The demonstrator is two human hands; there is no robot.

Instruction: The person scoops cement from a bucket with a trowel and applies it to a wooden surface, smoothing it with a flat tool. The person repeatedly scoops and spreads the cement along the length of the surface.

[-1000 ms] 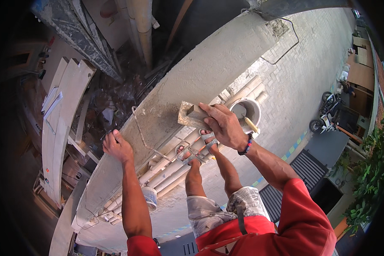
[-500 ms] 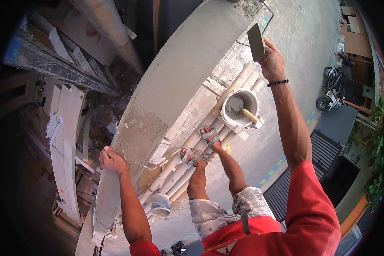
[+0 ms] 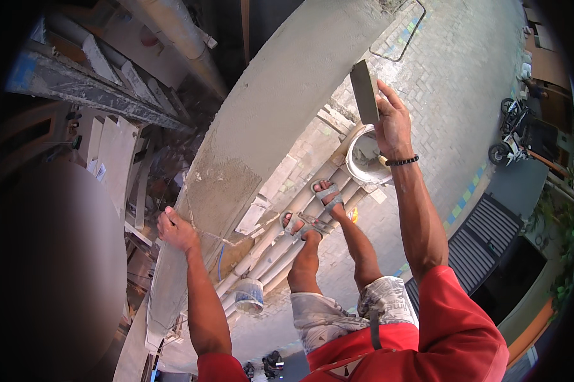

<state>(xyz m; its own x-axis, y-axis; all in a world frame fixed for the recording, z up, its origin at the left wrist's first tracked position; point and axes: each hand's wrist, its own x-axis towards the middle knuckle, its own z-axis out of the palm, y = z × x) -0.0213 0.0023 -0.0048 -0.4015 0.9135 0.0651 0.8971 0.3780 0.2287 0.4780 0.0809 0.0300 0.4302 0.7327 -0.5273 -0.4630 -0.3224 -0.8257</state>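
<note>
The flat rectangular float (image 3: 364,93) is in the right hand (image 3: 394,124), just left of its fingers and tilted nearly on edge. The index finger stands out straight; the others bend toward the float's back, their exact grip hidden. It looks light and stiff, perhaps gritty; the middle of its back seems the place to take hold. Below these fingers sits a white bucket (image 3: 354,167); left of them runs the grey plastered wall top (image 3: 287,76). The left hand (image 3: 177,230) has bent fingers at that wall's outer edge; how firmly they press I cannot tell.
</note>
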